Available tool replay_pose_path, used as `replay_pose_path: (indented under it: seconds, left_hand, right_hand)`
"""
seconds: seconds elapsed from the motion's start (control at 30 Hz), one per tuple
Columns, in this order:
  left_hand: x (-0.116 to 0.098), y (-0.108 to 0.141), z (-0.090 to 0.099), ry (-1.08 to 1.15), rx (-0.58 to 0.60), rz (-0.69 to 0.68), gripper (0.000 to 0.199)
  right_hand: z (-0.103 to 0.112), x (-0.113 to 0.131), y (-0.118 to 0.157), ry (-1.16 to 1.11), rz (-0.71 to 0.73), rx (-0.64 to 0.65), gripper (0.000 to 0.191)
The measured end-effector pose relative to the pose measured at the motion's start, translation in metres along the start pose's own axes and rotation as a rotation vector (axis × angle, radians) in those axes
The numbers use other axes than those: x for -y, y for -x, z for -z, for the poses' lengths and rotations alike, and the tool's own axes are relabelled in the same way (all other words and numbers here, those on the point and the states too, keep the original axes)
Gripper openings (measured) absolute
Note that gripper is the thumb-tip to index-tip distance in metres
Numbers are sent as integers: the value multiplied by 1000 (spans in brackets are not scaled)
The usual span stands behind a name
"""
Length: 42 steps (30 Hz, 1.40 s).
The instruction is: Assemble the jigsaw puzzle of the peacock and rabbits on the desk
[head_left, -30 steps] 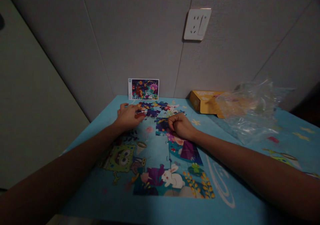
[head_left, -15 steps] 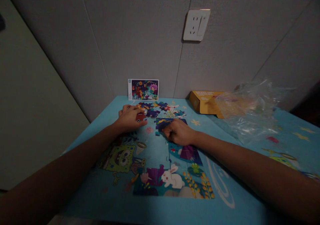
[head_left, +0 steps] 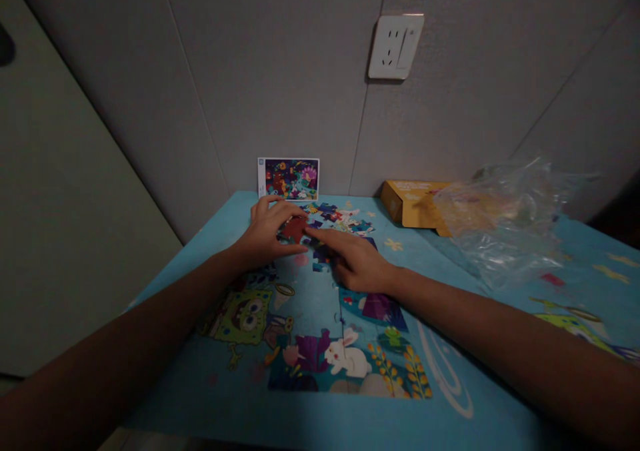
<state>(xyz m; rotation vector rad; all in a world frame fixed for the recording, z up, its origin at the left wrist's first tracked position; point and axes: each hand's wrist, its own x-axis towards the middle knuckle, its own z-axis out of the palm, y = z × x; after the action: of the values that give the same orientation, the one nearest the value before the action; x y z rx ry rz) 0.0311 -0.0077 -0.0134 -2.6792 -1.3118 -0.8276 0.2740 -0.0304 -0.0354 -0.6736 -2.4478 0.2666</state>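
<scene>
Nearest you on the blue tabletop (head_left: 200, 404), the joined puzzle section (head_left: 347, 364) with the white rabbit lies flat, its built edge running away from you up the right side. Farther along, your right hand (head_left: 365, 264) rests over the upper part of that edge, index finger stretched leftward and the other fingers curled under; whether they have hold of anything, you cannot tell from here. Its fingertip reaches the red-brown piece (head_left: 295, 229), which sits in the gap of your left hand (head_left: 263, 237). That hand is moderately open, thumb well apart from the arched fingers, with no clear pinch on the piece.

The step in hand looks like choosing or steering this piece towards the built part. The next move seems to call for a light hold by its edges, turning it until the colours and tabs suit a neighbour, then pressing it flat without nudging the joined edge.

Just beyond, the loose pieces (head_left: 345, 219) lie in an overlapping spread. Behind them the picture card (head_left: 293, 179) stands against the wall (head_left: 290, 71), in reach of your eye for checking where red-brown belongs.
</scene>
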Motion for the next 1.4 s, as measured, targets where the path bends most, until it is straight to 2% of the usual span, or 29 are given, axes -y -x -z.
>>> replay_pose_path:
  seconds: [0.07, 0.17, 0.27, 0.37, 0.47, 0.6, 0.73, 0.87, 1.07, 1.23, 1.33, 1.4]
  left_hand:
    - [-1, 0, 1, 5, 14, -41, 64]
    - [5, -2, 2, -8, -1, 24, 67]
    - [23, -3, 5, -47, -90, 253, 50]
    - [42, -2, 5, -119, -101, 509, 35]
    - [51, -2, 4, -164, -81, 602, 34]
    - [44, -2, 3, -166, -39, 563, 35]
    - [34, -1, 1, -167, 69, 463, 47]
    - [32, 0, -5, -176, 230, 401, 62]
    - [32, -1, -9, -186, 277, 399, 67]
    - [31, -3, -11, -209, 289, 382, 67]
    - [29, -4, -10, -205, 294, 365, 65]
    - [27, -5, -9, -202, 298, 364, 63]
  right_hand:
    - [1, 0, 0, 39, 7, 53, 85]
    - [1, -1, -2, 144, -146, 60, 84]
    - [-1, -5, -3, 270, -290, 16, 84]
    - [-4, -11, -4, 356, -379, 19, 76]
    - [-7, -13, -6, 427, -418, 54, 64]
    - [-8, -14, -7, 506, -378, 123, 51]
    - [-8, -14, -5, 607, -370, 72, 48]
    - [-9, -14, -4, 555, -404, 47, 51]
    - [-8, -15, -3, 467, -393, 26, 48]
    - [-7, -13, -5, 390, -267, -12, 41]
    - [-5, -10, -6, 286, -127, -33, 42]
    - [-4, -8, -7, 215, -22, 8, 45]
